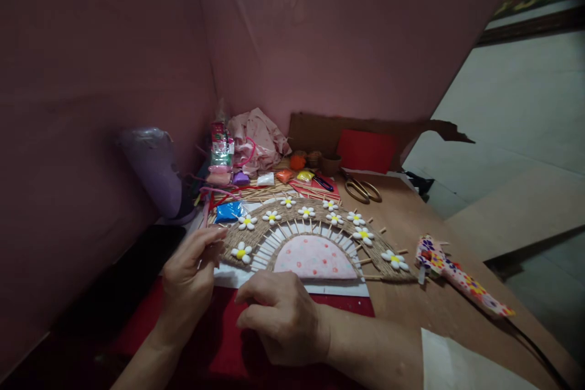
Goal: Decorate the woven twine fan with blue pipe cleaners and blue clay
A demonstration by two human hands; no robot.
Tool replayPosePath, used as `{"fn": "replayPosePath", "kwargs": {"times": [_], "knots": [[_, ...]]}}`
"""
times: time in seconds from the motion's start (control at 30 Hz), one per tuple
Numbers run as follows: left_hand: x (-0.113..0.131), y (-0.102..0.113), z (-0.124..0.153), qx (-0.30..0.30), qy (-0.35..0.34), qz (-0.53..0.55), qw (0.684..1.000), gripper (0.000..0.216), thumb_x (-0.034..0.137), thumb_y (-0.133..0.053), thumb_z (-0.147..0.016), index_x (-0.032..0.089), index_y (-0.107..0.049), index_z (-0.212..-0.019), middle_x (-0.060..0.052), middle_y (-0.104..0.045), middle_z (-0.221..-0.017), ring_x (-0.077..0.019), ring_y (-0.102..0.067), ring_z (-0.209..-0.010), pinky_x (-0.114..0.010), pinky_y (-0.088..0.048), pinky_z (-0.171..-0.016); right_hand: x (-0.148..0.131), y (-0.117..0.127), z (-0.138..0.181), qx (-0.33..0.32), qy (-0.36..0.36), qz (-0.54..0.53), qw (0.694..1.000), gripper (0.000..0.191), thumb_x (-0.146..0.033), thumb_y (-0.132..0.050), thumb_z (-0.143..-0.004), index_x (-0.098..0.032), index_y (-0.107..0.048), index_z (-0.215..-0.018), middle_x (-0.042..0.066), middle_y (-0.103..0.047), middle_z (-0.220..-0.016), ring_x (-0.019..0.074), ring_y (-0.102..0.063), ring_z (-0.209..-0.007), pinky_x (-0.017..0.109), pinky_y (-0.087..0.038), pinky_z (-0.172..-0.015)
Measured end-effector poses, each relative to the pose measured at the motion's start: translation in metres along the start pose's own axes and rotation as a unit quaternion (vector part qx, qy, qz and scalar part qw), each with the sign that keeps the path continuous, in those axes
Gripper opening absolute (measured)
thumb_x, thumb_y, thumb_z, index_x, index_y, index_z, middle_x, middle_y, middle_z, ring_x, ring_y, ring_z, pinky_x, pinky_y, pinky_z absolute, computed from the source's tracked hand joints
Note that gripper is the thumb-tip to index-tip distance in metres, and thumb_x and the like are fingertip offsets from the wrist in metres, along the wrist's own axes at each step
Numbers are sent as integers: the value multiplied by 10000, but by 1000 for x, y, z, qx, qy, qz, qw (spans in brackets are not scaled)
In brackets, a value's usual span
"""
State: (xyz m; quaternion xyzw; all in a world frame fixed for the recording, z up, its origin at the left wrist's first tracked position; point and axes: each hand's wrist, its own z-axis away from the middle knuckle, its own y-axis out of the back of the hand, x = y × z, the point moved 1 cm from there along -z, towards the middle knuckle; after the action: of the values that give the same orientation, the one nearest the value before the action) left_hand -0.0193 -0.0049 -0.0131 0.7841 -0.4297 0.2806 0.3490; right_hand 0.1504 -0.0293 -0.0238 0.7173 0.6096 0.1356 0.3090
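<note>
A half-round woven piece of brown twine lies on the table, with white and yellow flowers round its arc, wooden sticks poking out and a pink spotted centre. My left hand is at its left end, fingers pinched together by the twine edge; what they pinch is too small to name. My right hand rests curled on the red mat just below the white backing, fingers bent under.
A flower-patterned glue gun with a cord lies at the right. Brass scissors, small clay packets, a pink cloth and little pots crowd the back. A purple bag stands at left. Pink walls close in.
</note>
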Motion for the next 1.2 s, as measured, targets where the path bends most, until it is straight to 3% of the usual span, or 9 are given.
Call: {"fn": "replayPosePath", "kwargs": {"times": [0.13,0.3,0.53,0.7,0.9,1.2], "knots": [[1,0,1,14,48,12,999,230,247,-599,-804,218,-637,-1028,-13,-660,-870,-106,-561,-602,-223,-452,-508,-1,2,-1,5,-3,-6,1000,130,-124,-444,-729,-189,-556,-719,43,-636,-846,138,-551,-687,249,-434,-566],[0,1,4,-19,-77,-27,996,129,174,-613,-787,224,-679,-886,-10,-628,-871,-135,-603,-797,-237,-481,-678,-1,3,-2,5,-6,-6,1000,158,-103,-441,-716,-186,-576,-717,48,-649,-839,141,-557,-686,250,-430,-561],[-4,4,15,-57,-84,-83,991,192,114,-558,-805,217,-659,-933,-24,-639,-927,-140,-610,-867,-238,-481,-729,-3,4,-3,11,-11,-19,1000,164,-84,-454,-702,-179,-587,-713,58,-649,-830,143,-561,-693,250,-442,-586],[-5,1,16,-103,-79,-79,988,131,140,-560,-813,212,-657,-864,-11,-634,-826,-126,-611,-751,-223,-480,-632,-1,7,-1,55,-105,-57,991,254,-25,-461,-630,-165,-627,-763,82,-641,-890,164,-586,-770,271,-469,-648],[-6,1,17,-84,-73,-118,987,151,102,-570,-784,211,-640,-862,2,-671,-825,-126,-624,-766,-225,-479,-673,8,8,-2,163,-235,-123,950,331,55,-416,-680,-169,-656,-727,56,-613,-835,133,-595,-776,253,-478,-678],[-3,0,18,-95,-42,-153,983,109,117,-565,-773,207,-619,-802,17,-665,-753,-126,-619,-682,-226,-469,-608,11,8,-4,172,-272,-142,936,332,51,-421,-696,-182,-656,-700,38,-606,-820,133,-591,-775,261,-480,-675]]}}
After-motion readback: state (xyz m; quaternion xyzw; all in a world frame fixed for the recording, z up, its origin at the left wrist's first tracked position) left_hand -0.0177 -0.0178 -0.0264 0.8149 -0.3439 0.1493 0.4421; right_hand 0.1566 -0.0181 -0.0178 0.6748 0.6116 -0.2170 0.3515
